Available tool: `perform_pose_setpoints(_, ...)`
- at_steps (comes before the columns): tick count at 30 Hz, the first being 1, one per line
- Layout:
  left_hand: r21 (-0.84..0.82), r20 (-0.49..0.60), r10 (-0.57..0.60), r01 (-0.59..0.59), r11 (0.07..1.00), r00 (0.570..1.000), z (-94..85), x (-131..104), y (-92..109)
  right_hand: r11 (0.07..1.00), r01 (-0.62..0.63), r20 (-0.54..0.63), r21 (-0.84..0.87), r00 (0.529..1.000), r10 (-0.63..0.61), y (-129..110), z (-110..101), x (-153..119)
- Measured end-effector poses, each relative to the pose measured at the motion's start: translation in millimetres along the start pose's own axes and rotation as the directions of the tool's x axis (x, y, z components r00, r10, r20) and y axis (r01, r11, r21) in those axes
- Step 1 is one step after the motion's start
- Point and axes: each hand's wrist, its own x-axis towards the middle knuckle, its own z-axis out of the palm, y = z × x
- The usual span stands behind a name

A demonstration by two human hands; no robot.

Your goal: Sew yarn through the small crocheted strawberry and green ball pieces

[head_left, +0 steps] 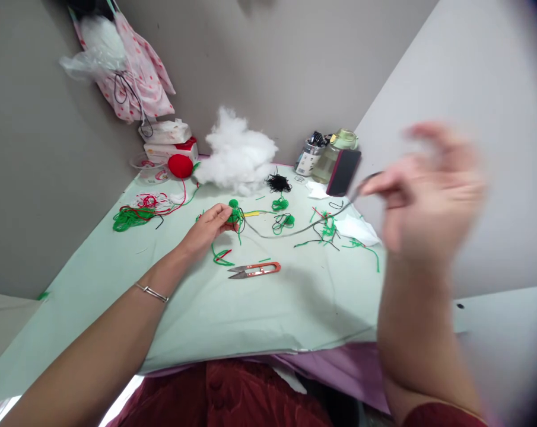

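Observation:
My left hand (211, 224) is closed around a small green crocheted piece (234, 212) over the middle of the table. A long dark strand of yarn (290, 233) runs from this piece in a sagging curve to my right hand (428, 198). That hand is raised at the right and smeared by motion, with thumb and forefinger pinched on the strand's end. Whether a needle is there too I cannot make out. A thin yellow item (251, 214) shows just right of the green piece. Orange-handled thread snips (254, 270) lie nearer to me on the table.
White stuffing (237, 154) is heaped at the back beside a red yarn ball (180, 166). Green yarn (132, 219) lies at left, a black tangle (279, 182) behind, yarn scraps (328, 228) at right. A phone (345, 172) leans against a bottle (326, 164).

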Motion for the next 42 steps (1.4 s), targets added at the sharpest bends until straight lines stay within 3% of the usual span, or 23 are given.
perform_pose_setpoints(1,-0.021,-0.001,0.002,-0.002,1.000,1.000,0.8,0,0,0.998,-0.020,-0.017,0.053,1.000,0.021,2,17,-2)
perform_pose_setpoints(3,-0.034,-0.008,0.002,-0.003,0.999,1.000,3.5,-2,2,0.987,-0.161,0.243,-0.014,0.957,0.159,10,55,-10)
perform_pose_setpoints(5,-0.030,-0.012,-0.002,0.001,1.000,1.000,8.0,-4,5,0.957,-0.274,0.468,-0.090,0.837,0.284,21,91,-23)
perform_pose_setpoints(7,-0.027,-0.004,-0.008,0.008,1.000,1.000,12.7,-6,7,0.927,-0.360,0.568,-0.110,0.742,0.356,32,117,-34)
perform_pose_setpoints(8,-0.026,0.006,-0.010,0.011,1.000,1.000,14.5,-7,8,0.917,-0.386,0.584,-0.103,0.723,0.370,37,125,-39)
perform_pose_setpoints(10,-0.021,0.012,-0.007,0.007,1.000,1.000,15.6,-7,7,0.916,-0.395,0.569,-0.071,0.738,0.363,41,131,-44)
perform_pose_setpoints(12,-0.015,-0.019,0.009,-0.009,1.000,1.000,12.8,-4,4,0.942,-0.336,0.624,0.003,0.737,0.261,37,127,-46)
perform_pose_setpoints(13,-0.019,-0.052,0.020,-0.021,1.000,0.998,10.1,-2,3,0.957,-0.286,0.697,0.049,0.696,0.172,31,123,-47)
perform_pose_setpoints(14,-0.030,-0.090,0.032,-0.034,0.999,0.995,6.9,0,1,0.969,-0.228,0.785,0.096,0.615,0.067,25,118,-48)
perform_pose_setpoints(16,-0.064,-0.150,0.044,-0.054,0.996,0.988,0.4,3,0,0.986,-0.098,0.916,0.134,0.393,-0.085,11,108,-49)
perform_pose_setpoints(17,-0.082,-0.166,0.046,-0.060,0.995,0.985,-2.1,4,0,0.992,-0.036,0.948,0.118,0.302,-0.101,6,103,-49)
perform_pose_setpoints(18,-0.095,-0.170,0.044,-0.061,0.994,0.984,-3.7,4,1,0.996,0.014,0.963,0.085,0.254,-0.086,2,99,-48)
perform_pose_setpoints(19,-0.103,-0.162,0.042,-0.059,0.993,0.986,-4.3,4,2,0.998,0.040,0.967,0.044,0.250,-0.053,0,95,-46)
perform_pose_setpoints(20,-0.104,-0.148,0.041,-0.057,0.993,0.988,-3.9,4,3,0.999,0.042,0.956,-0.002,0.293,-0.010,0,91,-42)
perform_pose_setpoints(21,-0.100,-0.128,0.042,-0.055,0.993,0.991,-2.6,3,5,0.998,0.029,0.927,-0.050,0.373,0.035,2,88,-38)
perform_pose_setpoints(24,-0.078,-0.041,0.018,-0.021,0.997,0.999,4.9,-2,8,0.980,-0.029,0.655,-0.197,0.740,0.153,19,85,-24)
perform_pose_setpoints(25,-0.068,-0.011,0.001,-0.002,0.998,1.000,8.0,-4,9,0.972,-0.048,0.526,-0.232,0.834,0.166,26,86,-21)
perform_pose_setpoints(26,-0.057,0.020,-0.017,0.018,0.998,1.000,11.2,-6,10,0.968,-0.065,0.421,-0.244,0.892,0.166,33,89,-19)
perform_pose_setpoints(28,-0.037,0.087,-0.052,0.055,0.998,0.995,17.2,-9,11,0.974,-0.091,0.329,-0.205,0.931,0.156,46,97,-19)
perform_pose_setpoints(32,0.011,0.193,-0.094,0.094,0.996,0.977,25.4,-13,12,0.991,-0.084,0.385,-0.108,0.915,0.119,57,110,-24)
perform_pose_setpoints(38,0.055,0.199,-0.157,0.149,0.987,0.967,27.0,-14,14,0.973,0.035,0.318,-0.230,0.947,0.041,55,102,-25)
perform_pose_setpoints(42,0.083,0.210,-0.200,0.186,0.979,0.957,25.5,-15,13,0.989,-0.017,0.359,-0.150,0.931,0.070,53,97,-26)
